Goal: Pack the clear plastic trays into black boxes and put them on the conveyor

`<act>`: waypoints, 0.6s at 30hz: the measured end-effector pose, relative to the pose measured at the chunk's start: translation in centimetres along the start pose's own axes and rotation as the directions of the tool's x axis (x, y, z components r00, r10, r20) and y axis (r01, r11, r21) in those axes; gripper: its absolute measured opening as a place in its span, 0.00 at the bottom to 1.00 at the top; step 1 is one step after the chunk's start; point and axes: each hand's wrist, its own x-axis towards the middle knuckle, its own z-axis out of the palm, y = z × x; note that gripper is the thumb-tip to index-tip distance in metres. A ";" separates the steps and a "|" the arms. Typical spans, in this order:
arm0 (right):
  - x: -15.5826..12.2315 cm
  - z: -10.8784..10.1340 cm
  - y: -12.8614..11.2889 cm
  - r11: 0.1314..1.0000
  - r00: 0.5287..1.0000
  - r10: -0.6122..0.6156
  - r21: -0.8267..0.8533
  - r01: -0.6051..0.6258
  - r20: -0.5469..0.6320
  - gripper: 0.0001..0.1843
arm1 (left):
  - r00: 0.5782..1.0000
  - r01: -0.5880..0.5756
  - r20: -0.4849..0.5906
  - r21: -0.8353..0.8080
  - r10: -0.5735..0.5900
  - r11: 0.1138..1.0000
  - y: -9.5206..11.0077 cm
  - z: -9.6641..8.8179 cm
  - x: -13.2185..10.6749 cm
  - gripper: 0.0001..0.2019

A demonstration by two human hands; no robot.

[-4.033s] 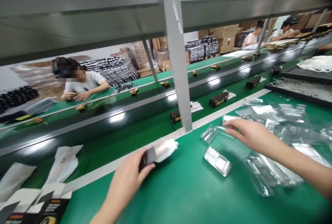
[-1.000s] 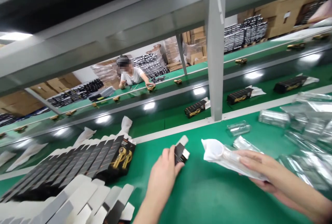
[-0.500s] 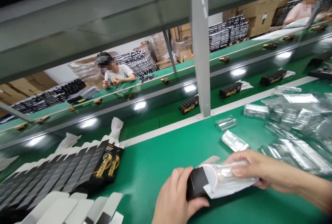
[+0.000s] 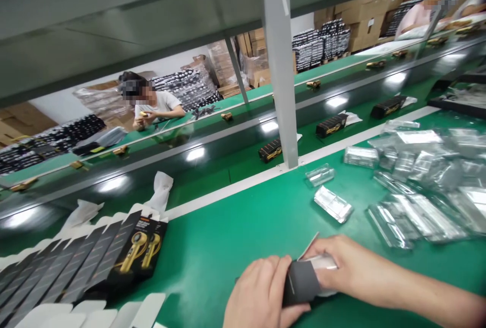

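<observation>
My left hand (image 4: 261,290) is wrapped round a small black carton (image 4: 301,282) held low over the green worktop, its open end facing right. At that end, my right hand (image 4: 334,267) is closed on a shiny, clear-plastic package (image 4: 323,261), most of which is hidden by the carton and my fingers. A pale flap stands up behind the opening. To the left of my hands is a row of black cartons (image 4: 140,247) printed with a gold handheld device, their white flaps open.
Clear plastic packs (image 4: 413,166) lie heaped on the right, with a loose pack (image 4: 333,204) nearer my hands. Beyond a metal post (image 4: 281,75), a conveyor (image 4: 228,176) carries black boxes and gold devices. A co-worker (image 4: 152,103) sits across the line holding a gold item.
My right hand has moved left against the carton's opening. The white-bagged package that stuck out is now mostly inside the carton. The whole view has shifted slightly.
</observation>
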 end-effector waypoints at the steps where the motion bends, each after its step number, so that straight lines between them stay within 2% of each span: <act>1: 0.1 0.0 0.0 1.000 1.000 0.005 0.003 -0.005 0.000 0.11 | 1.000 -0.013 -0.003 -0.013 0.013 1.000 -0.3 0.1 0.1 0.27; 3: 0.3 0.1 -0.1 1.000 1.000 -0.003 -0.005 0.003 -0.010 0.08 | 0.999 -0.042 -0.009 -0.033 0.042 0.999 -0.9 0.2 0.4 0.26; 6: 0.6 0.1 -0.3 0.995 0.993 -0.090 -0.044 0.087 -0.081 0.05 | 0.997 -0.060 -0.056 -0.037 0.058 0.997 -1.5 0.1 1.4 0.25; 8: 0.8 -1.0 -0.6 0.992 0.990 -0.122 -0.031 0.120 -0.075 0.07 | 0.994 -0.079 -0.085 -0.052 0.074 0.996 -1.9 -0.1 2.5 0.24; 11: 1.4 -5.3 -1.1 0.985 0.984 -0.100 0.154 0.077 0.146 0.19 | 0.999 -0.040 -0.022 -0.130 0.037 0.991 -3.6 -0.2 4.3 0.24; 12: 1.7 -7.4 -1.2 0.979 0.977 -0.105 0.194 0.068 0.186 0.25 | 1.000 0.006 0.018 -0.153 -0.004 0.988 -4.7 -0.1 5.0 0.23; 13: 2.1 -9.4 -1.0 0.980 0.983 -0.126 0.169 0.103 0.135 0.28 | 0.997 0.066 0.058 -0.161 -0.057 0.985 -6.1 0.1 5.7 0.23; 14: 2.6 -11.4 -0.7 0.989 0.989 -0.147 0.034 0.146 0.019 0.27 | 0.989 0.132 0.090 -0.153 -0.119 0.980 -7.8 0.5 6.4 0.22; 15: 3.2 -13.0 -0.2 0.965 0.973 -0.186 -0.213 0.154 -0.137 0.24 | 0.977 0.197 0.112 -0.128 -0.183 0.972 -9.8 1.0 7.0 0.22; 16: 3.9 -14.2 0.5 0.868 0.926 -0.263 -0.485 0.105 -0.270 0.22 | 0.961 0.258 0.127 -0.093 -0.246 0.962 -11.9 1.6 7.7 0.22; 17: 4.7 -14.9 1.4 0.783 0.891 -0.322 -0.619 0.060 -0.321 0.19 | 0.943 0.313 0.136 -0.055 -0.303 0.948 -14.1 2.2 8.4 0.22; 18: 5.6 -15.0 2.3 0.709 0.870 -0.374 -0.704 0.045 -0.321 0.15 | 0.926 0.357 0.140 -0.021 -0.351 0.934 -16.3 2.9 9.1 0.22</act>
